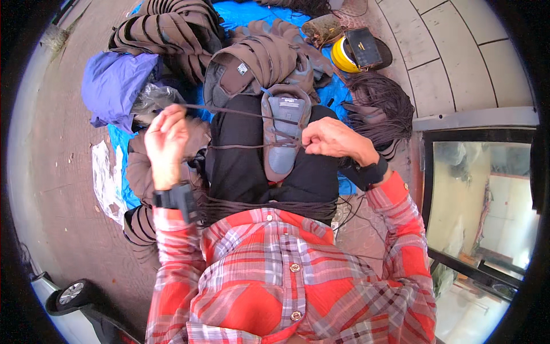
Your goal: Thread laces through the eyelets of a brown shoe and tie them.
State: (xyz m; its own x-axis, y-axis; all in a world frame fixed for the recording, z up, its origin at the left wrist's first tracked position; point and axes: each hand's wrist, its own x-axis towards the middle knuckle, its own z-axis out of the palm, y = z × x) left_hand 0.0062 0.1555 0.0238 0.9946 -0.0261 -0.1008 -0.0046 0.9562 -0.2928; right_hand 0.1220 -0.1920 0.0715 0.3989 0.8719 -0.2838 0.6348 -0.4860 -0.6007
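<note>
So the shoe (281,159) here is a grey and brown sporty thing: grey toe, brown sides, greyish tongue with some pale print on it, and a few strands of dark lace (240,113) across the front. It's sitting on the person's lap, over the black trousers (238,166), toe pointing back toward the body.

No table; the lap is the work surface. Beyond the shoe there's a blue tarp (236,16) on the floor, with a nested stack of brown shoe uppers (269,60) just past it and another pile (166,31) further off to its left. Left of the shoe is a purple cloth-like bundle (117,86); off to its right, a dark bunch of laces (384,103), and beyond that a yellow round thing (342,56) beside a black box (362,47). Well right of the shoe: pale tiles (447,34) and a dark-framed glass panel (481,195).

Left hand (167,140) is well left of the shoe, fingers pinched on the lace, which runs tight back to it. Right hand (335,139) is at the shoe's right edge, fingers bunched by the lacing; can't tell if they've got a strand.
</note>
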